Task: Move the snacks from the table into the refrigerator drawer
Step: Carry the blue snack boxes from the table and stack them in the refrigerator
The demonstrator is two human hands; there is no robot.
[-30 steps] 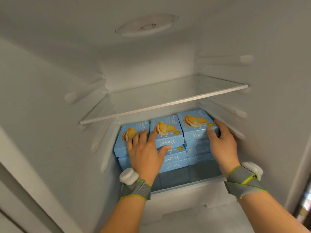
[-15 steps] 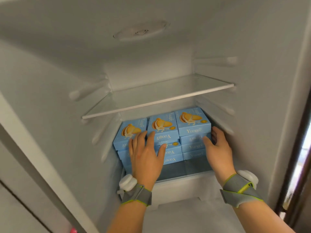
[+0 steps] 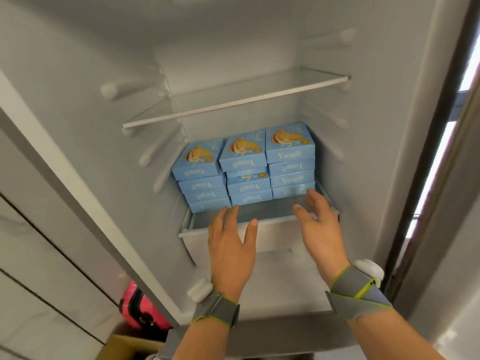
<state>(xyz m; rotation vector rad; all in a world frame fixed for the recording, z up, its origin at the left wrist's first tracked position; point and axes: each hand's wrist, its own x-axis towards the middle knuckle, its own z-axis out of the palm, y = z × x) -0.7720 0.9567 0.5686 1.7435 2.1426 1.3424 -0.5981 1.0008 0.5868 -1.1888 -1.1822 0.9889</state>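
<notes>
Where the snack boxes (image 3: 244, 167) stand, head view: three piles side by side against the back edge of the refrigerator drawer (image 3: 275, 237), under the glass shelf (image 3: 233, 100).
Left hand (image 3: 231, 245): fingers straight, holding nothing, over the drawer's front edge, just short of the piles.
Right hand (image 3: 319, 229): fingers apart, holding nothing, near the front right corner, clear of the boxes.
Done: judging by the full piles, most of the loading.
Left: the desk is out of view, so I cannot tell whether any snacks remain there; the drawer probably needs pushing in.
Floor, lower left: pink suitcase (image 3: 137, 305), cardboard box (image 3: 122, 346).
</notes>
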